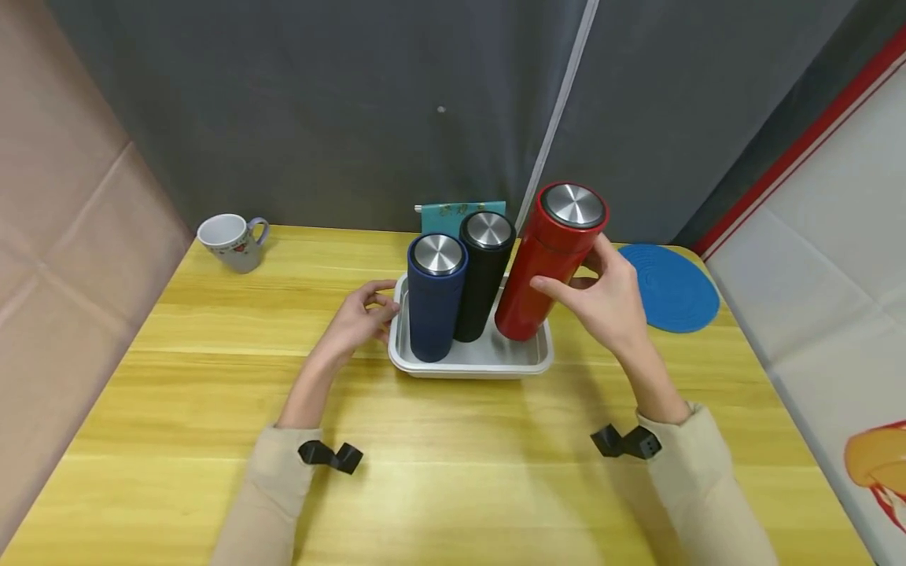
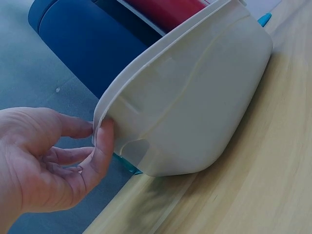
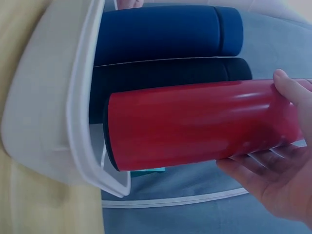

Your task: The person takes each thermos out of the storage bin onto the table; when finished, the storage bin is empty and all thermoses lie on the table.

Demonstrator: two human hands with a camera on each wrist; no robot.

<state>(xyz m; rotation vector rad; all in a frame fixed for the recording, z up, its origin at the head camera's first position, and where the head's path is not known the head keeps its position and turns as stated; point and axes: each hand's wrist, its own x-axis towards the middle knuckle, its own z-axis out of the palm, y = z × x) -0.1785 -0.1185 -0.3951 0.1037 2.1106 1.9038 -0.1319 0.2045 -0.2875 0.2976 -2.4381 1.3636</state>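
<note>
My right hand (image 1: pixel 605 295) grips a red thermos bottle (image 1: pixel 541 267) with a steel-topped lid, thumb on one side and fingers round the other. The bottle tilts to the right, its base over the right part of a white rectangular tray (image 1: pixel 467 369). In the right wrist view its dark base (image 3: pixel 111 134) shows just inside the tray's rim. A blue thermos bottle (image 1: pixel 436 306) and a black thermos bottle (image 1: pixel 487 275) stand upright side by side in the tray's left part. At the tray's left end my left hand (image 1: pixel 357 318) pinches the rim between thumb and fingers.
A white mug (image 1: pixel 230 240) with a purple handle stands at the back left of the wooden table (image 1: pixel 453 472). To the right lies a round blue mat (image 1: pixel 672 287). A teal patterned item (image 1: pixel 460 211) is behind the tray, against a dark grey curtain (image 1: pixel 318 118).
</note>
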